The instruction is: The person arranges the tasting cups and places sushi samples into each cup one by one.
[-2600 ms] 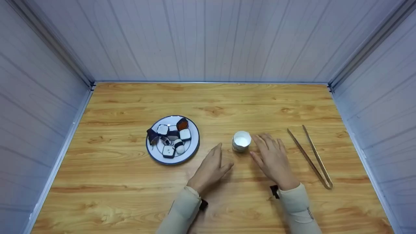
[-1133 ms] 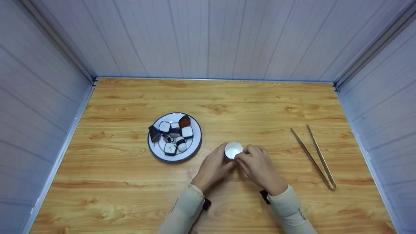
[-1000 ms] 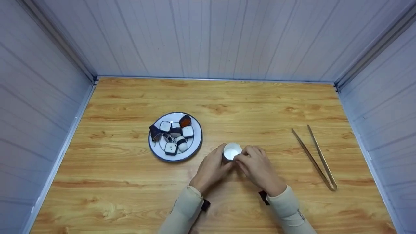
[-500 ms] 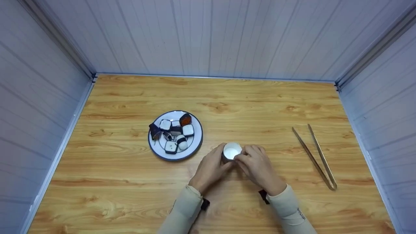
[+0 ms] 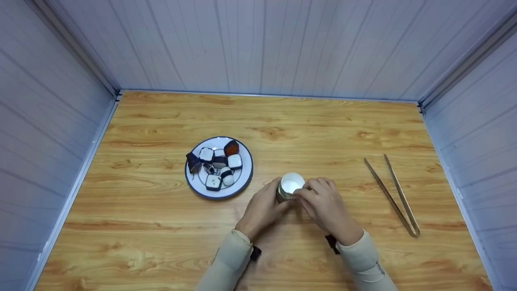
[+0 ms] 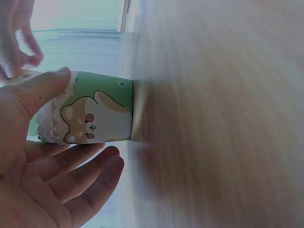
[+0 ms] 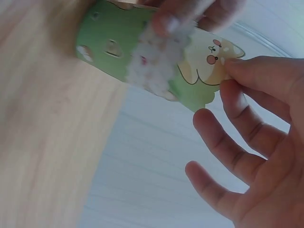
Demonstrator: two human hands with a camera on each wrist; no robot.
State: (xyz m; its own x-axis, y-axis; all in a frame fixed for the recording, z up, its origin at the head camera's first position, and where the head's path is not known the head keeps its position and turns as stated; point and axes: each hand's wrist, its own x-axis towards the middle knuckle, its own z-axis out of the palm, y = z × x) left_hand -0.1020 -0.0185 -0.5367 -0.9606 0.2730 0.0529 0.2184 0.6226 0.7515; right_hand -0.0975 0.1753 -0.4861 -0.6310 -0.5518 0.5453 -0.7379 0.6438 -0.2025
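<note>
In the left wrist view, a stack of green paper baking cups (image 6: 107,107) with a cartoon dog and scalloped rims stands on the table. My left hand (image 5: 260,210) holds it from the left, thumb on one side and fingers on the other. My right hand (image 5: 325,204) pinches the rim of the top cup (image 7: 206,52) between thumb and index finger, the other fingers spread apart. That top cup is partly drawn up out of the stack. Its white inside shows in the head view. How many cups lie below is hidden.
Left of my hands is a blue-rimmed white plate (image 5: 243,182) with several sushi-like pieces (image 5: 213,182). Metal tongs (image 5: 401,193) lie spread on the wooden table (image 5: 153,238) to the right. Pale panel walls (image 5: 262,48) close off the back and both sides.
My hands have come together on the cup stack, which shifted left and nearer. Since half a second ago, my right hand has moved slightly up and right, raising the top cup.
</note>
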